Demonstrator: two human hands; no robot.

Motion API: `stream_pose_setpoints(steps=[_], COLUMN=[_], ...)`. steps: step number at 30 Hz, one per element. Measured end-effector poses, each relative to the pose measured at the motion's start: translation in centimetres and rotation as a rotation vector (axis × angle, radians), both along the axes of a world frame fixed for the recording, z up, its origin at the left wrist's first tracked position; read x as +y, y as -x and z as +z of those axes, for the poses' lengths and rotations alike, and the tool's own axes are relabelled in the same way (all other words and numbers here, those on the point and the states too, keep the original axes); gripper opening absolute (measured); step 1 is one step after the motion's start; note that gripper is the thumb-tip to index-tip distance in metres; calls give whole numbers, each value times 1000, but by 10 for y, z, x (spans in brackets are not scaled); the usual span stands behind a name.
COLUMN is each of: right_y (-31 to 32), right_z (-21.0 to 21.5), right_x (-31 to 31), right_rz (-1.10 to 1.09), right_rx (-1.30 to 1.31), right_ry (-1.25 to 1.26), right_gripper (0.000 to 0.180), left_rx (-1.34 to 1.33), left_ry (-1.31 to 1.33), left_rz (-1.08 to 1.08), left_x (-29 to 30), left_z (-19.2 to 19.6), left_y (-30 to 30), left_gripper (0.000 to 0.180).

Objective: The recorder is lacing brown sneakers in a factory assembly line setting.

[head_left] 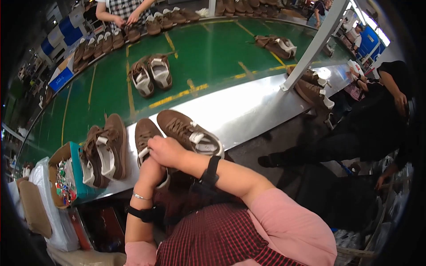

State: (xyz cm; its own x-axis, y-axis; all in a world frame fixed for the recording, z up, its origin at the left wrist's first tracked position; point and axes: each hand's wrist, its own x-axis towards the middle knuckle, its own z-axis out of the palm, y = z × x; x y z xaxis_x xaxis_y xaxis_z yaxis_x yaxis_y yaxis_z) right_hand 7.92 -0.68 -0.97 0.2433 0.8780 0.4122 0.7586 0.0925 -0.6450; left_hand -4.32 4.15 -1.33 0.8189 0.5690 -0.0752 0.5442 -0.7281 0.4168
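Observation:
A brown suede shoe (143, 131) with a white heel tab lies at the near edge of the steel strip (248, 106). My right hand (166, 150) lies over its heel end with the fingers curled onto it. My left hand (153, 172) grips the same shoe from below at the heel, mostly hidden by the right hand. Its partner shoe (188, 130) lies just to the right, touching my right wrist. Both wrists wear black bands.
Another brown pair (104, 150) rests to the left beside a teal box (73, 177) of small items. More pairs (151, 75) (277, 44) lie on the green belt (208, 53). A white post (310, 44) stands at right. A person (124, 11) works opposite; another in black (377, 119) sits right.

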Motion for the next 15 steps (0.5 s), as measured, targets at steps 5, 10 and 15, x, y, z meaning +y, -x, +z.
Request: stream_pose_setpoints(steps=[5, 10, 15], right_y=[-12, -8, -5], right_z=[2, 3, 9], right_x=[-10, -13, -28], right_rz=[11, 33, 82], right_rx=[62, 110, 228], right_ry=[-10, -18, -5], right_gripper=[13, 18, 20], left_rx=[-188, 32, -98], left_ry=[-59, 92, 125], left_rz=[-82, -112, 50], left_x=[-24, -23, -4], left_z=[58, 35, 19], left_y=[0, 7, -1], left_gripper=[19, 18, 16])
